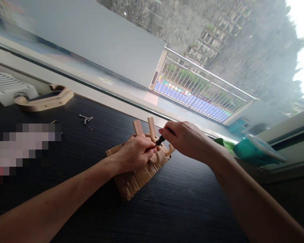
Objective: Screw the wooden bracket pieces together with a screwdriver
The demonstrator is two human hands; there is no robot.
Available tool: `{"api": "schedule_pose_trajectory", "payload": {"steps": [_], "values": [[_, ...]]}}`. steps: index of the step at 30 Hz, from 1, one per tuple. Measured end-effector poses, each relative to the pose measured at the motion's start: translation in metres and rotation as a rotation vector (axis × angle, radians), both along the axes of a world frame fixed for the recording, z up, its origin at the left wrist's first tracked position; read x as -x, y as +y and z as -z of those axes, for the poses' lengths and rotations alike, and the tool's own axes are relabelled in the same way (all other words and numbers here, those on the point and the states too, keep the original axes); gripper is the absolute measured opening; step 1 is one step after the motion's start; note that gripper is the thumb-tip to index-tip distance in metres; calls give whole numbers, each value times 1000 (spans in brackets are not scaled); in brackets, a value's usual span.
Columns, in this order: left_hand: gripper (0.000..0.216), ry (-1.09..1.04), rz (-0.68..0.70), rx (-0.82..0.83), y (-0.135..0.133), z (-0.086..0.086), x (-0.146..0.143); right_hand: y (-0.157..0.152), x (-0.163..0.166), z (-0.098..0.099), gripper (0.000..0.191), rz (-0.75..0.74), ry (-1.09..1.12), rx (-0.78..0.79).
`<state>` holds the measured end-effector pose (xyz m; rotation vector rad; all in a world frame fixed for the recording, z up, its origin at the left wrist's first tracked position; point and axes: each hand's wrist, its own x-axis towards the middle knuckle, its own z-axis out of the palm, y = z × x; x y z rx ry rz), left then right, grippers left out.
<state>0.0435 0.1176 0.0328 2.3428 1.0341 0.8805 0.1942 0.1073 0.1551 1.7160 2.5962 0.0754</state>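
A screwdriver [160, 140] with a black handle is gripped in my right hand [186, 136], its tip angled down and left to the wooden pieces. My left hand [136, 152] is closed over a pale wooden hook [138, 127], fingertips close to the tip; whether they also pinch a screw is hidden. Beside it a second wooden hook [152, 125] stands up, with a small dark hole showing. Both lie on a brown ribbed block [142, 179], apparently cardboard, that sits tilted across the dark table [91, 199]. My left hand covers part of this block.
Several loose screws [86, 118] lie on the table at the left back. Behind them is a pale wooden frame-shaped piece [47, 101] beside a white ridged appliance [10, 86]. A blurred patch covers the left edge. A teal container [255, 148] and green cloth [224, 144] sit by the window, right.
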Motion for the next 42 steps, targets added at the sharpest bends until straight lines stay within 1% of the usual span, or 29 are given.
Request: {"api": "schedule_pose_trajectory", "payload": {"steps": [5, 9, 12, 15, 20, 22, 24, 28, 31, 34, 38, 42], "values": [[25, -14, 1, 2, -1, 0, 1, -2, -5, -8, 25, -121, 56, 40], [26, -15, 5, 0, 0, 0, 1, 1, -7, -9, 24, -162, 100, 96], [26, -16, -8, 4, 0, 0, 0, 3, -5, -7, 23, -148, 124, 109], [26, -20, -9, -1, 1, 1, -1, 4, -2, -5, 24, -99, 127, 86], [28, 5, 0, -25, 1, 1, -1, -1, 4, -1, 30, 13, 21, 12], [28, 11, 3, -32, 1, 0, 0, -3, 5, -2, 33, 37, -13, 10], [27, 2, 4, -31, 1, 0, 0, -5, 4, -4, 31, 13, -11, 23], [27, -21, 4, -11, 0, 1, 1, -6, -1, -9, 25, -120, 56, 31], [28, -18, -7, -2, 0, 1, 1, -5, -2, -10, 25, -151, 64, 47], [27, -20, -16, -9, 0, 1, 0, -2, 0, -8, 25, -136, 78, 58], [27, -6, -16, -15, 1, 1, 0, 0, 2, -3, 24, -75, 110, 15], [30, 16, -23, -31, 1, 1, 0, -2, 5, 2, 24, -30, 112, -9]]}}
